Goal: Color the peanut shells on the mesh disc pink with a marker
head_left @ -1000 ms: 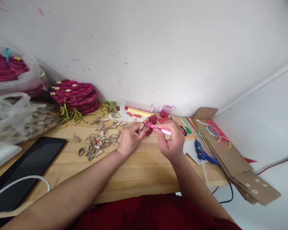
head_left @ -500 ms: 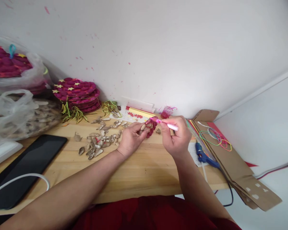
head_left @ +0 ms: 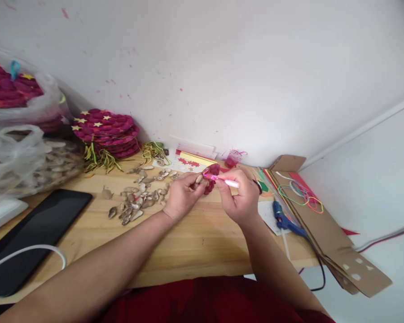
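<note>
My left hand (head_left: 184, 196) is closed on the left side of a small round piece covered in shells (head_left: 212, 169), part of it magenta and part still bare tan. Pinched in my right hand (head_left: 239, 195) is a brush with a pale pink handle (head_left: 231, 183). Its pink-stained tip touches the piece near my left fingertips. Loose peanut-like shells (head_left: 133, 211) lie on the wooden table (head_left: 195, 242), left of my left hand. Behind both hands stands a small cup of magenta paint (head_left: 231, 160). My fingers hide part of the piece.
Stacked magenta discs with yellow stars (head_left: 107, 130) and a plastic bag of shells (head_left: 59, 161) stand left. A black tablet (head_left: 37, 237) lies front left. On the right are a blue glue gun (head_left: 286, 222), its cord, and cardboard (head_left: 323, 229) with coloured strings (head_left: 301, 193).
My right hand and the brush have moved left and slightly down, bringing the tip across the piece toward my left fingers. A dark band on my right wrist now shows.
</note>
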Motion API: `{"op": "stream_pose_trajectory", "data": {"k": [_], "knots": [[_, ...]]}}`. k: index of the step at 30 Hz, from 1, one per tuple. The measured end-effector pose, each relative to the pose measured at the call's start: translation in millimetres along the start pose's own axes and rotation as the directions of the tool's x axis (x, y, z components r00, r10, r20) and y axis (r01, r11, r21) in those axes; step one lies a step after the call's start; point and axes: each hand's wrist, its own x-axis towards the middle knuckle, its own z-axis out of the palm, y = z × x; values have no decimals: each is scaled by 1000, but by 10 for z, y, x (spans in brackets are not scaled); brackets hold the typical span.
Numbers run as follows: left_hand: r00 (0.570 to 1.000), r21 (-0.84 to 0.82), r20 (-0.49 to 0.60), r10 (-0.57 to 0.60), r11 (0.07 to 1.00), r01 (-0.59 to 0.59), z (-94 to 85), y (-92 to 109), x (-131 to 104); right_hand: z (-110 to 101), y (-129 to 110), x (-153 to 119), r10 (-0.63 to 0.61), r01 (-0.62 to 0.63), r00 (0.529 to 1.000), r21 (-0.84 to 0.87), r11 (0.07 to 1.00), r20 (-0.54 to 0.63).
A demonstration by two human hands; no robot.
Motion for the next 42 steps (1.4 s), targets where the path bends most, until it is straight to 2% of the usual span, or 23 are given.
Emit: {"op": "stream_pose_trajectory", "data": {"k": [4,10,15,22,28,34,39,42], "knots": [[1000,-2,-11,7,1000,-7,-3,-13,3,38,12,-10,-12,12,1000,14,1000,-1],[1000,6,-10,10,1000,-10,10,-35,-3,7,51,-1,35,-36,992,-7,999,-119],[1000,6,-5,16,1000,-16,0,-14,-1,37,10,-12,25,-25,999,11,1000,-24],[1000,12,-21,7,1000,-7,5,-34,-1,36,18,-10,20,-24,992,-35,999,-122],[1000,4,-9,14,1000,-14,-3,-9,-3,59,-27,-6,13,-13,999,-16,1000,-41],[1000,17,-8,8,1000,-8,-5,-6,-1,49,-31,17,-10,0,993,-85,996,-120],[1000,-3,-2,10,1000,-10,-9,6,4,39,-59,2,-2,-1,999,-59,998,-52],[1000,11,19,14,1000,-14,-18,17,2,70,-69,-7,-20,16,999,-71,997,-51]]}}
